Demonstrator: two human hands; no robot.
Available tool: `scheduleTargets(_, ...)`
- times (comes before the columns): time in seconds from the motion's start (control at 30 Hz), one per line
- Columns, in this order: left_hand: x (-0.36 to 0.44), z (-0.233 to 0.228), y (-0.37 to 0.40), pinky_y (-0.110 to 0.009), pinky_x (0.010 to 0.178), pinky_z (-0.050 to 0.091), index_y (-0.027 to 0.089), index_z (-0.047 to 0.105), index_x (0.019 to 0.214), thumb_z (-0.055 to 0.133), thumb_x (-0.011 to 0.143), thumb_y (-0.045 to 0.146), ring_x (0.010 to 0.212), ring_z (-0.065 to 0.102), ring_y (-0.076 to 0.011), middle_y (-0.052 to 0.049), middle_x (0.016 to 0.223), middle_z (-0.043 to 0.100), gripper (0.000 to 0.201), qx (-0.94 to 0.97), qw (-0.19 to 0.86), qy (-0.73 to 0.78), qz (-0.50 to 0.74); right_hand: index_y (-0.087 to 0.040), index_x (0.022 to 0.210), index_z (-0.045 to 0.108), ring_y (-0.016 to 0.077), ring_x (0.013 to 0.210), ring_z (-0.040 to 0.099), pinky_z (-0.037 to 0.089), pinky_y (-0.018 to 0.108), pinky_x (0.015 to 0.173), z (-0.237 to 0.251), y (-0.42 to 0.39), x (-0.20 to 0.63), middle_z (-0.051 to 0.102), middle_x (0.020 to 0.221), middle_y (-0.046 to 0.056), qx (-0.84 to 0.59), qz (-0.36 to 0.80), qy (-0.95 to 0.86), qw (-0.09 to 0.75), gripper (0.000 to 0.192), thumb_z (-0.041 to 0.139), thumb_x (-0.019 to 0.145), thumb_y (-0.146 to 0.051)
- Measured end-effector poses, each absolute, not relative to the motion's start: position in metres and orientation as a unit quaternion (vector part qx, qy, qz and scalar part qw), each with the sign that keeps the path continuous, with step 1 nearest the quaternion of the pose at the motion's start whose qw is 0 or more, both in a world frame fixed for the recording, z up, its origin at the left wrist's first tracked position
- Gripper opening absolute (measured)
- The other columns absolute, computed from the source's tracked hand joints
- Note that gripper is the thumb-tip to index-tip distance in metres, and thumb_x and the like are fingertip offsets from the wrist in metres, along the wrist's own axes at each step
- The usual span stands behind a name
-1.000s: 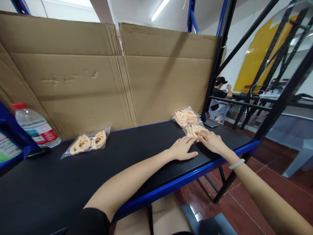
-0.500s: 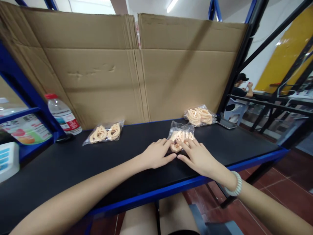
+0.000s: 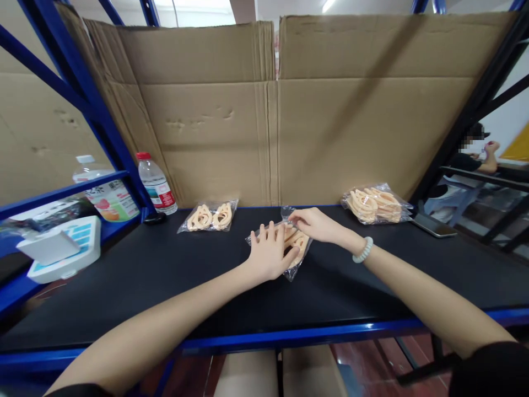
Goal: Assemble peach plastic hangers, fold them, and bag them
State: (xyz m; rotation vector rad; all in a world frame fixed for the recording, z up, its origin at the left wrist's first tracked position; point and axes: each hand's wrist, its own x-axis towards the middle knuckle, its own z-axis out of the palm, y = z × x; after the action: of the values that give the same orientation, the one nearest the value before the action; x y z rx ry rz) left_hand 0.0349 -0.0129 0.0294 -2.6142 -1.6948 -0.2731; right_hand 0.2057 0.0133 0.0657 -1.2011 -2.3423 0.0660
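A clear plastic bag (image 3: 296, 255) of flat cream-coloured cut-out pieces lies slanted on the black tabletop in front of me. My left hand (image 3: 269, 255) rests on the bag's left part, palm down with its fingers spread, and hides some of the pieces. At the bag's upper right, my right hand (image 3: 317, 225) has its fingers curled together in a pinch on the bag's edge. A pale beaded bracelet (image 3: 362, 250) circles the right wrist.
A flat bag with two cut-outs (image 3: 210, 216) lies back left; a fuller bag (image 3: 374, 204) lies back right, beside a phone (image 3: 436, 226). A water bottle (image 3: 156, 184) and a white device with blue keys (image 3: 68, 248) stand left. Cardboard (image 3: 206, 121) walls the back. A person (image 3: 471, 160) sits far right.
The bag has turned and sits at a slant. My left hand has spread flat over it, and my right hand has gone from lying on it to pinching its upper edge. The view has swung left.
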Motion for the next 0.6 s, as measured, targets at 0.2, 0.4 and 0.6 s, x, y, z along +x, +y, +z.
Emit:
scheduleTargets(0.2,0.029,0.017,-0.007,-0.066,0.106,0.014,0.012,0.027,0.145,0.029,0.094,0.045,0.14,0.014,-0.0395,-0.018,0.154,0.019,0.061,-0.857,0.037,-0.51,-0.063,-0.013,0.095,0.065,0.0181,0.084,0.064,0.045,0.026,0.079,0.046,0.034,0.238,0.069,0.09,0.008,-0.497,0.018,-0.84,0.217,0.03,0.041,0.083,-0.001)
scheduleTargets(0.4,-0.005,0.035,0.013,-0.065,0.108,0.007,0.025,0.02,0.148,0.024,0.096,0.038,0.143,0.004,-0.0313,-0.005,0.157,0.01,0.053,-0.916,-0.07,-0.395,-0.003,-0.013,0.087,0.07,0.0138,0.062,0.064,0.046,0.022,0.066,0.051,0.03,0.252,0.071,0.074,0.004,-0.497,0.063,-0.849,0.169,0.028,0.047,0.078,-0.001)
scheduleTargets(0.6,-0.034,0.046,0.026,-0.056,0.113,0.004,0.035,0.016,0.147,0.032,0.094,0.023,0.144,0.011,-0.0234,0.001,0.155,0.022,0.057,-0.943,-0.153,-0.294,-0.042,-0.018,0.075,0.073,0.0137,0.062,0.063,0.044,0.022,0.062,0.049,0.014,0.246,0.07,0.069,0.001,-0.385,0.095,-0.906,0.148,0.011,0.063,0.081,-0.017)
